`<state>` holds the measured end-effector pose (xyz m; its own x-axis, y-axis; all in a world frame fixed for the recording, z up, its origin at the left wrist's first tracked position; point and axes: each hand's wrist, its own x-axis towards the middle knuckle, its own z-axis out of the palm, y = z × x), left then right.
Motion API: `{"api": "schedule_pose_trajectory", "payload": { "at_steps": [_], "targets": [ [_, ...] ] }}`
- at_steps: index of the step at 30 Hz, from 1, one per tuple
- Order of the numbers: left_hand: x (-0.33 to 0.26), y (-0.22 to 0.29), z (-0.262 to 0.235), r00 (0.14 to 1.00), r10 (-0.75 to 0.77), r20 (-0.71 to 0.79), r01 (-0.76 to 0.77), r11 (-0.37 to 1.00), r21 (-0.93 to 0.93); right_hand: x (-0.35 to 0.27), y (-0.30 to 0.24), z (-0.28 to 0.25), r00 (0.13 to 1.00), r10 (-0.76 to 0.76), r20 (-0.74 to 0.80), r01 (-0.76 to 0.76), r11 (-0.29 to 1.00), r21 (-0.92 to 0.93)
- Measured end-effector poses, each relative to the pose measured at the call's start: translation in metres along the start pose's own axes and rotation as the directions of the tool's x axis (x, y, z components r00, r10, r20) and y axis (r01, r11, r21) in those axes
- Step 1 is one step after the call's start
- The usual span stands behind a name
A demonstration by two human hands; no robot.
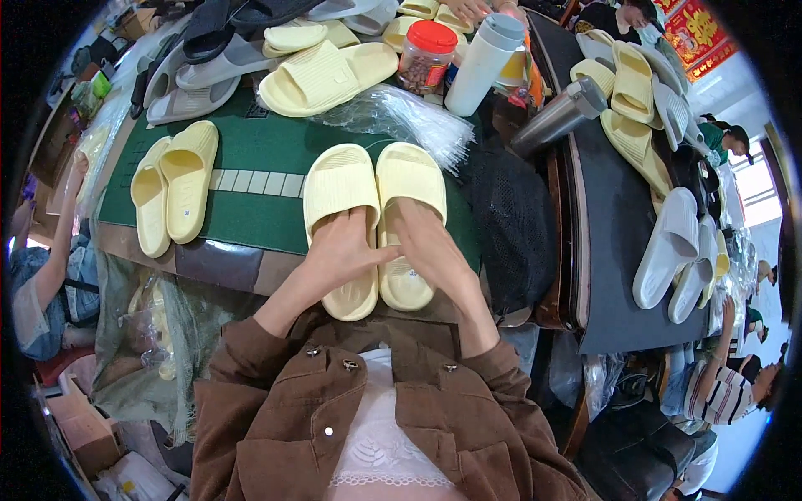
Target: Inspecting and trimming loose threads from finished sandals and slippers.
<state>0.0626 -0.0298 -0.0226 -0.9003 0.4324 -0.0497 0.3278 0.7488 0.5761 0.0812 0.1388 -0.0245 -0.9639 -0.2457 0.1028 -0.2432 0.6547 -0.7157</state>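
Two pale yellow slide slippers lie side by side in front of me at the near edge of the green-topped table, toes pointing away. My left hand has its fingers tucked under the strap of the left slipper, its thumb reaching across toward the other one. Into the right slipper goes my right hand, holding it from inside the strap. The straps hide the fingertips of both hands. A small round sticker shows on the right slipper's insole.
Another yellow pair stands left on the green mat. Behind are clear plastic bags, a red-lidded jar, a white bottle and grey slippers. On the right, a steel tumbler stands near a dark table holding more slippers.
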Motion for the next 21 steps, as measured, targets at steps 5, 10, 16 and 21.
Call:
{"api": "schedule_pose_trajectory", "payload": {
  "at_steps": [5,10,16,21],
  "targets": [
    [0.014,0.001,0.003,0.998,-0.055,0.026,0.055,0.998,0.008,0.009,0.01,0.016,1.0,0.021,-0.011,-0.021,1.0,0.012],
    [0.024,0.001,0.006,0.974,-0.196,0.11,0.195,0.981,0.025,0.008,0.009,0.019,0.998,0.014,-0.063,-0.013,1.0,0.015],
    [0.027,-0.007,0.017,0.987,-0.155,0.045,0.153,0.986,0.062,0.001,0.01,0.015,0.999,-0.038,-0.032,0.039,0.999,0.024],
    [0.028,0.003,0.004,0.958,-0.246,0.145,0.242,0.969,0.043,-0.026,-0.007,-0.023,0.979,-0.161,-0.122,0.165,0.986,0.025]
  ]
}}
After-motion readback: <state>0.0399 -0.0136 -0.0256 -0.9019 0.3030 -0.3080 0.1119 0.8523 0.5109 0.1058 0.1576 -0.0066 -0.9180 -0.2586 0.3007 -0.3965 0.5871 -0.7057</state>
